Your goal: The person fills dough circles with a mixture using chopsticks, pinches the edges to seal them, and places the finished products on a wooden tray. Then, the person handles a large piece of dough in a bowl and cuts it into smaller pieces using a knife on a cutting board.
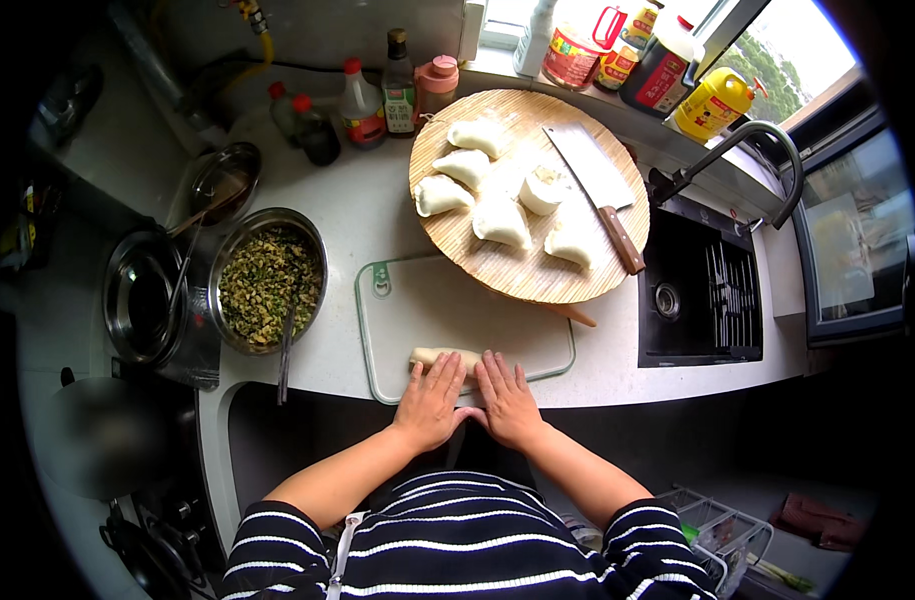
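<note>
A log of pale dough (pixel 433 356) lies crosswise near the front edge of a white cutting board (pixel 457 300) with a green rim. My left hand (pixel 434 400) rests flat on the dough, fingers stretched forward. Beside it, my right hand (pixel 505 398) lies over the dough's right part, its fingers spread a little and hiding that end. The two thumbs meet at the counter's edge. Behind the board, a round woven tray (pixel 447 235) carries several filled dumplings (pixel 501 220), a short upright piece of dough (pixel 543 188) and a cleaver (pixel 597 180) with a wooden handle.
Left of the board stands a steel bowl of chopped filling (pixel 267 285) with a spoon (pixel 285 350) in it. Sauce bottles (pixel 362 105) line the back. A black sink (pixel 692 300) with a curved faucet (pixel 777 130) is at right. More bottles (pixel 667 70) crowd the windowsill.
</note>
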`<state>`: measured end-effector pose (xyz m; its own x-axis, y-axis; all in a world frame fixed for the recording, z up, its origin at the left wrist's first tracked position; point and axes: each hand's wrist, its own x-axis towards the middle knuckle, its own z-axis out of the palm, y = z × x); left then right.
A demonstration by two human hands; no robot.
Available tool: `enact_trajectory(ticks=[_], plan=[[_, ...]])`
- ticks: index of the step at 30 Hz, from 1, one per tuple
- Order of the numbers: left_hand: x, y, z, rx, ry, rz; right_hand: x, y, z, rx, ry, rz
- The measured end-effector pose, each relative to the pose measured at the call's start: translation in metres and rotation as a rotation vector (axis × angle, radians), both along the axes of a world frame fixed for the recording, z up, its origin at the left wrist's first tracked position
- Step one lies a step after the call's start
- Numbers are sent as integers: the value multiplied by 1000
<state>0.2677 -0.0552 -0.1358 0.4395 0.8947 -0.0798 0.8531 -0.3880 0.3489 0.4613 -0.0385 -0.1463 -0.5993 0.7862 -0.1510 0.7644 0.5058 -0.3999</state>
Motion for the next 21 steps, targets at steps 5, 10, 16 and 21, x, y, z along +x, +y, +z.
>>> enact_trajectory(ticks=[5,10,16,21], plan=[[12,67,-11,-135,-9,164,-20,60,-18,-2,-104,-172],[3,52,-5,-113,94,55,-11,43,-6,33,-115,-90],[-5,22,-2,-122,93,-13,-8,19,-3,-16,-116,-65],[14,116,13,-450,119,182,-40,88,-1,74,-79,-172]])
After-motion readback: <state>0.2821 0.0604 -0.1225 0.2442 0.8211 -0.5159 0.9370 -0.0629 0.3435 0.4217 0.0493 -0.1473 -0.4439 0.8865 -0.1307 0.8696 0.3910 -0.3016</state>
